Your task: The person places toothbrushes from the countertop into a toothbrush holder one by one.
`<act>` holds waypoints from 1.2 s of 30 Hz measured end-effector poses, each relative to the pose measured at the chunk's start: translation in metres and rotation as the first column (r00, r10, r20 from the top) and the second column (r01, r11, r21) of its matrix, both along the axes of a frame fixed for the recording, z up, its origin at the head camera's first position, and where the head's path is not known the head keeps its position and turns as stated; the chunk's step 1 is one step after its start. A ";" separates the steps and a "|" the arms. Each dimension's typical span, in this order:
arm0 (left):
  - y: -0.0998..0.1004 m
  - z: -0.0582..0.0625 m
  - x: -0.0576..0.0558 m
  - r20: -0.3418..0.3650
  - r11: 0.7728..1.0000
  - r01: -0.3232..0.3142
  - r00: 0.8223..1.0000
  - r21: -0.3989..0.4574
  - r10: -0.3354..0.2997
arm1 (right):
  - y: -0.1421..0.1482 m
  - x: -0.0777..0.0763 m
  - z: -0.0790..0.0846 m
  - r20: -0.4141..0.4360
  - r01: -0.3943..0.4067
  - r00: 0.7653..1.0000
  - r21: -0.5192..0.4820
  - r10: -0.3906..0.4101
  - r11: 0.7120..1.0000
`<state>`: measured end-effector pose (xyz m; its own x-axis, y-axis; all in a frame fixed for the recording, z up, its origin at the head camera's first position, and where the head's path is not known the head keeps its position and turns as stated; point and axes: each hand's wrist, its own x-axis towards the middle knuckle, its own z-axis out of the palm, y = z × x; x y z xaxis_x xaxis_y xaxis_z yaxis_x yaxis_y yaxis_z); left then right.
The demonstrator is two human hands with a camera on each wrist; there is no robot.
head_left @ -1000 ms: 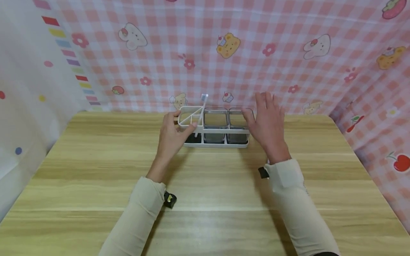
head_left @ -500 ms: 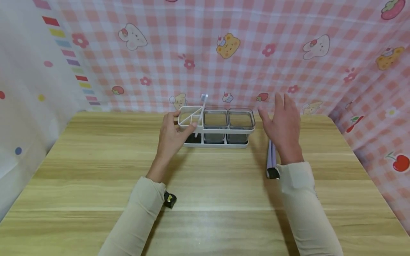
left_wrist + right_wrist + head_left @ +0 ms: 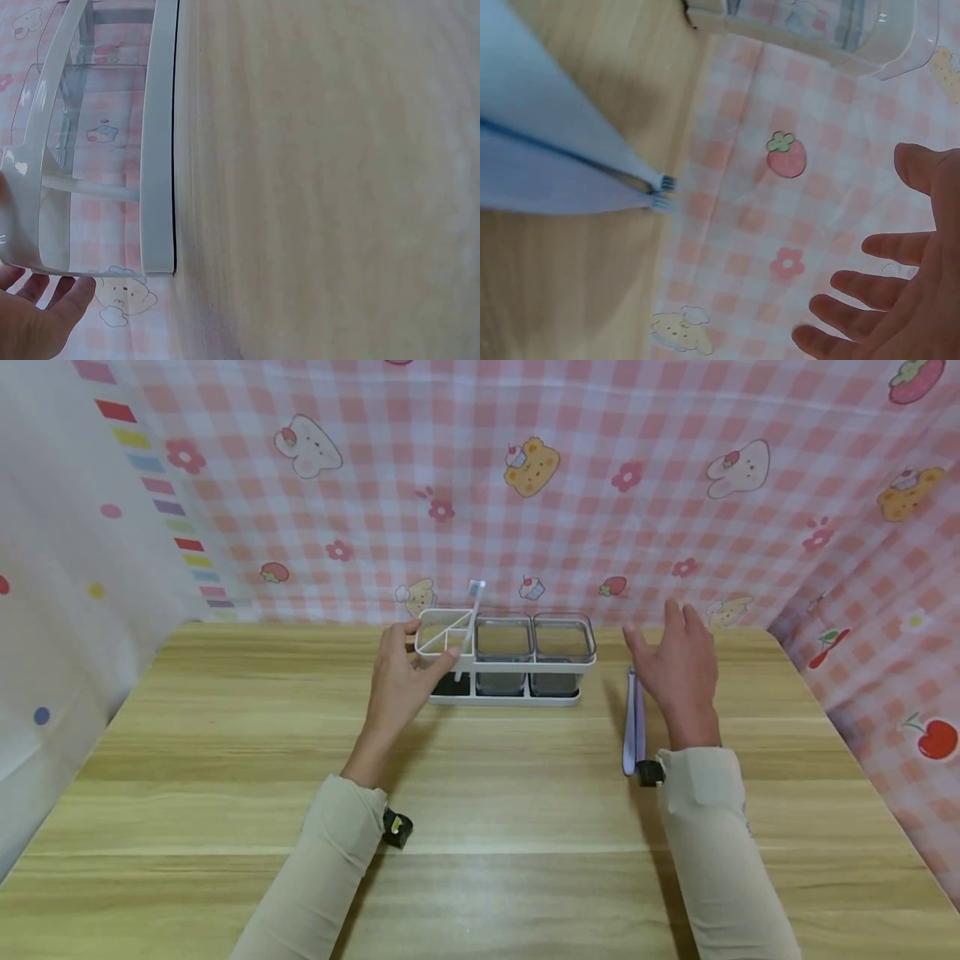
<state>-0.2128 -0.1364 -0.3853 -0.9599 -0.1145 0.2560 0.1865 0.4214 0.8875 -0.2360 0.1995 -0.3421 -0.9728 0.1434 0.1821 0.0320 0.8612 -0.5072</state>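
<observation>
A white toothbrush rack (image 3: 517, 701) stands at the back of the table, with two clear cups (image 3: 564, 652) in its middle and right places. One white toothbrush (image 3: 477, 593) leans upright in the divided left section. My left hand (image 3: 401, 681) grips the rack's left end, thumb at the front by the brush handle and fingers round the side. Right of the rack, my right hand (image 3: 678, 672) is held with fingers spread and holds nothing. Beside it lies a lavender item (image 3: 632, 727) with two long tapering arms; the right wrist view shows small toothed tips meeting (image 3: 664, 191).
A pink checked cloth (image 3: 450, 460) with cartoon prints hangs right behind the table's far edge. A white cloth (image 3: 67, 610) hangs at the left. Wood-grain table top (image 3: 480, 877) stretches in front of both arms.
My right hand has moved away from the rack's right end, rightward and slightly back toward me, uncovering the right cup and the lavender item. My left hand stays on the rack.
</observation>
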 end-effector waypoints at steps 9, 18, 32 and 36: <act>0.000 -0.001 0.001 -0.003 1.000 0.000 1.000 -0.002 0.000 | 0.009 0.001 -0.010 0.104 0.016 0.995 -0.038 -0.012 0.999; 0.000 -0.001 0.001 -0.010 1.000 0.000 1.000 -0.001 0.000 | 0.019 -0.003 -0.022 0.173 -0.010 0.985 -0.075 0.023 0.997; 0.001 0.000 -0.001 -0.022 1.000 -0.001 1.000 0.001 0.001 | 0.028 -0.005 -0.032 0.382 0.006 0.923 -0.149 0.052 0.989; 0.000 0.000 -0.001 -0.017 1.000 -0.001 1.000 -0.003 0.001 | 0.031 -0.004 -0.034 0.431 0.011 0.900 -0.168 0.064 0.986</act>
